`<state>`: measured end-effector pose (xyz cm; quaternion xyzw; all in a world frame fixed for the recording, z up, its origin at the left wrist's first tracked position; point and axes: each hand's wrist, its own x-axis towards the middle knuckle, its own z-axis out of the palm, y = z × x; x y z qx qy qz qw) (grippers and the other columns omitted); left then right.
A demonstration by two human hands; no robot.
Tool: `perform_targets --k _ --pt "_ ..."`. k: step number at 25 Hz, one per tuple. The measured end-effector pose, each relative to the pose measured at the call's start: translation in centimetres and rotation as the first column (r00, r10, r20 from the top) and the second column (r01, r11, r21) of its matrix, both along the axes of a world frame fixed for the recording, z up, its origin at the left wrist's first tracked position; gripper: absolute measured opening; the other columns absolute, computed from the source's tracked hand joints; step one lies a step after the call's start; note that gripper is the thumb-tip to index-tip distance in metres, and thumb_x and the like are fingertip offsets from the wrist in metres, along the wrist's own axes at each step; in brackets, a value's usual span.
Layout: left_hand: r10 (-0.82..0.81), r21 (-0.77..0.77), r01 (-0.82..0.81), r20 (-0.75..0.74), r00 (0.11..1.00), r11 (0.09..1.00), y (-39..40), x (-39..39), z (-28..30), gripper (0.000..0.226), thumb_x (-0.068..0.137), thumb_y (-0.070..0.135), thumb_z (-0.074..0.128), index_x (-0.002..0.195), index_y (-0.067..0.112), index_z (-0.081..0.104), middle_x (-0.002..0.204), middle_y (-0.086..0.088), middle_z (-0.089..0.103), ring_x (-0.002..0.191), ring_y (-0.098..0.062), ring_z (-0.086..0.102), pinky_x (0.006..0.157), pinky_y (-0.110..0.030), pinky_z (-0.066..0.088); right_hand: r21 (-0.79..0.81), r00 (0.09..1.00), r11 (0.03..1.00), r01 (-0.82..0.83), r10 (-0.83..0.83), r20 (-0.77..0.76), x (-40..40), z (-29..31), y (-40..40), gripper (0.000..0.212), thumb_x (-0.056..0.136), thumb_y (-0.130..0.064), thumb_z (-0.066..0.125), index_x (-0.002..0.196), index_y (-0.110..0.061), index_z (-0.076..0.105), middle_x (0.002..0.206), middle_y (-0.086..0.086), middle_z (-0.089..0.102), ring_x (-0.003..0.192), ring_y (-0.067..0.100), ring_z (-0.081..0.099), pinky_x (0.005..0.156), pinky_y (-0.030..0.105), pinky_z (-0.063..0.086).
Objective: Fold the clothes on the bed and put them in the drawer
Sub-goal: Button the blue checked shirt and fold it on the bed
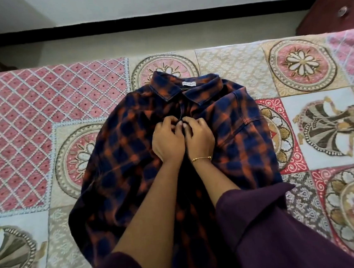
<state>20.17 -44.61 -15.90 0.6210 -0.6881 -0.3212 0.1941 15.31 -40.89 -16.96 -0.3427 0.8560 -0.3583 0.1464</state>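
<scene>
Plaid shirt (173,147) lies front-up, collar toward top of frame, centred on the bed (19,127). Left hand (168,141) and right hand (199,139) meet at its placket, fingers (170,121) curled, pinching fabric; probably buttoning it so the fronts stay aligned for folding.

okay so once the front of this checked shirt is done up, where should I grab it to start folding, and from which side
Probably the two shoulder seams of the shirt, just outside the collar. It lies front up with the collar at the far end and the hem toward you, so reach over from the near side, one hand per shoulder. Right now the left hand and right hand both pinch the front strip mid-chest.
</scene>
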Motion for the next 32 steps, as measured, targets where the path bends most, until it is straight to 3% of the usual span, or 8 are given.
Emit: perform_targets --k 3,7,11,16,21,25,28,32 --pt "0.013 0.122 0.006 -0.148 0.989 0.993 -0.8 0.6 -0.6 0.012 0.091 0.026 0.058 0.096 0.018 0.065 0.096 0.000 0.063 0.086 -0.014 0.059 0.074 -0.028 0.046 -0.029 0.999 0.999 0.030 -0.030 -0.022 0.2 -0.5 -0.1 0.024 0.090 -0.018 0.057 0.110 -0.011 0.068 0.097 0.014 0.061 0.086 0.031 0.059 0.070 0.036 0.045" --pt "0.081 0.343 0.119 -0.515 0.853 0.932 -1.7 2.3 -0.5 0.015 0.090 0.012 0.059 0.077 0.017 0.062 0.077 0.001 0.060 0.075 -0.010 0.056 0.071 -0.023 0.049 -0.078 1.000 0.997 0.026 -0.027 -0.001 0.5 -0.8 0.0 0.017 0.087 -0.019 0.061 0.099 -0.011 0.070 0.090 0.010 0.060 0.079 0.027 0.058 0.066 0.031 0.042" --pt "0.069 0.370 0.194 -0.591 0.804 0.909 -1.6 2.8 0.0 0.018 0.090 0.008 0.059 0.075 0.015 0.061 0.073 0.004 0.059 0.071 -0.005 0.055 0.066 -0.012 0.047 -0.061 0.998 0.998 0.018 -0.014 0.061 0.3 -0.8 -0.1 0.014 0.086 -0.019 0.060 0.094 -0.010 0.067 0.091 0.008 0.060 0.084 0.025 0.055 0.069 0.030 0.038" --pt "0.015 0.237 0.153 -0.585 0.811 0.959 -1.0 2.6 -1.5 0.021 0.088 0.008 0.062 0.076 0.025 0.060 0.079 0.004 0.060 0.078 -0.011 0.055 0.077 -0.025 0.047 -0.120 0.996 0.992 0.035 -0.025 0.087 0.3 -1.2 -0.1 0.011 0.084 -0.015 0.063 0.086 -0.006 0.068 0.087 0.007 0.062 0.080 0.027 0.057 0.070 0.038 0.046" --pt "-0.061 0.130 0.156 -0.547 0.835 0.979 -0.7 2.7 -2.2 0.018 0.085 0.011 0.066 0.077 0.028 0.063 0.093 -0.004 0.065 0.090 -0.017 0.060 0.087 -0.032 0.049 -0.169 0.951 0.985 0.032 0.023 0.310 -0.2 -1.0 0.3 0.022 0.091 -0.017 0.055 0.096 -0.003 0.070 0.094 0.006 0.062 0.097 0.028 0.057 0.088 0.040 0.045" --pt "-0.131 0.083 0.193 -0.476 0.870 0.978 0.2 2.5 -2.2 0.009 0.084 0.010 0.063 0.086 0.019 0.064 0.085 0.003 0.065 0.086 -0.016 0.061 0.082 -0.031 0.050 -0.164 0.960 0.982 0.089 -0.041 0.276 -0.2 -0.9 0.3 0.026 0.093 -0.027 0.053 0.081 -0.005 0.063 0.085 0.004 0.059 0.084 0.022 0.053 0.073 0.029 0.037" --pt "-0.164 -0.166 0.137 -0.161 0.973 0.977 2.5 2.2 -1.7 0.019 0.084 0.019 0.063 0.101 0.013 0.058 0.085 0.003 0.059 0.087 -0.017 0.053 0.078 -0.027 0.041 -0.197 0.947 0.966 0.168 -0.102 0.305 -0.3 -0.8 0.4 0.026 0.095 -0.013 0.044 0.069 -0.015 0.043 0.070 0.002 0.049 0.074 0.020 0.045 0.064 0.028 0.027" --pt "-0.170 -0.181 0.195 0.145 0.975 0.964 5.1 3.1 -0.4 0.021 0.092 0.019 0.049 0.106 0.007 0.059 0.096 -0.008 0.066 0.090 -0.024 0.061 0.074 -0.028 0.040 -0.169 0.965 0.977 0.132 -0.088 0.245 -0.2 -0.8 0.9 0.021 0.090 -0.006 0.045 0.105 -0.001 0.058 0.098 0.016 0.064 0.090 0.028 0.056 0.073 0.028 0.033"
